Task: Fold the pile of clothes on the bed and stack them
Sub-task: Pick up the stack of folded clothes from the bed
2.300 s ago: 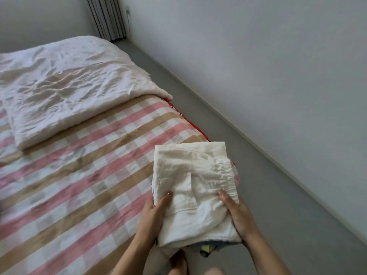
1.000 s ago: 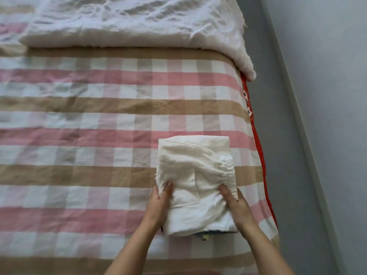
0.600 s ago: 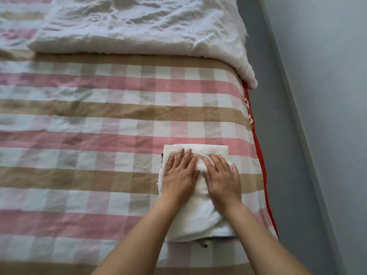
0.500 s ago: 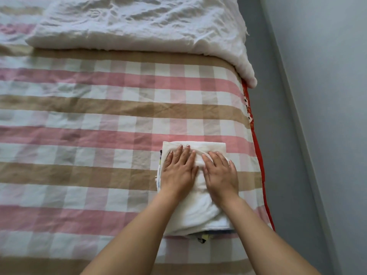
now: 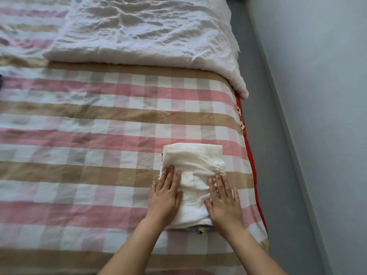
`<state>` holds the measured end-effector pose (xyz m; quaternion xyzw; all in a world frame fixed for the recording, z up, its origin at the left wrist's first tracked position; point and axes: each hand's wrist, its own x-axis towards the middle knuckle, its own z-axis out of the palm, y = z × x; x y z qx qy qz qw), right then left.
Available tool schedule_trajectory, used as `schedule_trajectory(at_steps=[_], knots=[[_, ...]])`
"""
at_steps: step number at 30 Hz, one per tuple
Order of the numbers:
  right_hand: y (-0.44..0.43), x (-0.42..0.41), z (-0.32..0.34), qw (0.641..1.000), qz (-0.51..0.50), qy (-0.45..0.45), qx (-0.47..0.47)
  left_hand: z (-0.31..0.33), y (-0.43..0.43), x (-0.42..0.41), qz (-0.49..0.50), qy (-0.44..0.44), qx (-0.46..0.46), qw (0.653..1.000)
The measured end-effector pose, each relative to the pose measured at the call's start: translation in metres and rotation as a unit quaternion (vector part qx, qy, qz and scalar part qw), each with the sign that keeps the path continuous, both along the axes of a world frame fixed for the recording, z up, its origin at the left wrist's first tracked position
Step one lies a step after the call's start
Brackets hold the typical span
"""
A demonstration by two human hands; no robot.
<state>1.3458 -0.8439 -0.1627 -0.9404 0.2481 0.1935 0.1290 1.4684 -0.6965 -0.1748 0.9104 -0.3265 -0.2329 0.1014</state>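
A stack of folded clothes point(image 5: 193, 167) lies on the checked bed sheet point(image 5: 99, 135), close to the bed's right edge. Its top piece is a cream-white garment with a gathered elastic band at the right. Darker folded pieces peek out under its near edge. My left hand point(image 5: 165, 195) lies flat on the stack's left side with straight fingers. On the right side my right hand point(image 5: 224, 201) presses flat in the same way. Neither hand grips the cloth.
A crumpled white duvet point(image 5: 139, 30) covers the far part of the bed. A red mattress edge point(image 5: 252, 155) borders the sheet on the right. Beyond it runs a grey floor strip point(image 5: 282, 155) and a pale wall. A dark scrap of cloth point(image 5: 1, 81) shows at the far left.
My hands carried the stack onto the bed and set it down. They pressed together on its middle, then slid apart and back toward me along its left and right sides.
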Motion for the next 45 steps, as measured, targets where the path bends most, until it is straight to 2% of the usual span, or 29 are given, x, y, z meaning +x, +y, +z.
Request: schedule_trajectory(at_steps=[5,7,11,15,19,24,27,31,35,41,45], knots=[[0.020,0.001,0.055,1.000,0.002,-0.018,0.017,0.051,0.038,0.002,0.000,0.017,0.004,1.000],[0.038,-0.004,0.079,0.998,0.010,-0.032,0.056,0.074,0.070,0.000,0.007,0.016,-0.003,1.000],[0.100,-0.006,0.118,0.992,0.091,-0.015,0.083,0.112,0.162,-0.010,0.038,0.073,0.005,0.997],[0.198,0.002,0.141,0.985,0.140,0.002,0.097,0.141,0.288,-0.024,0.102,0.114,-0.011,0.988],[0.310,0.019,0.160,0.978,0.171,-0.001,0.116,0.173,0.408,-0.036,0.138,0.108,-0.006,0.985],[0.439,0.040,0.175,0.960,0.245,0.014,0.136,0.211,0.531,-0.048,0.201,0.126,-0.019,0.971],[0.490,0.050,0.181,0.943,0.299,0.040,0.139,0.221,0.584,-0.051,0.267,0.147,-0.049,0.951],[0.527,0.077,0.191,0.923,0.350,0.056,0.146,0.222,0.631,-0.042,0.351,0.170,-0.081,0.917],[0.539,0.122,0.197,0.920,0.364,0.043,0.137,0.218,0.649,-0.009,0.398,0.166,-0.111,0.895],[0.549,0.206,0.201,0.931,0.338,0.015,0.135,0.219,0.653,0.073,0.413,0.116,-0.176,0.886],[0.551,0.257,0.209,0.954,0.247,-0.008,0.171,0.226,0.658,0.136,0.418,0.111,-0.228,0.872]])
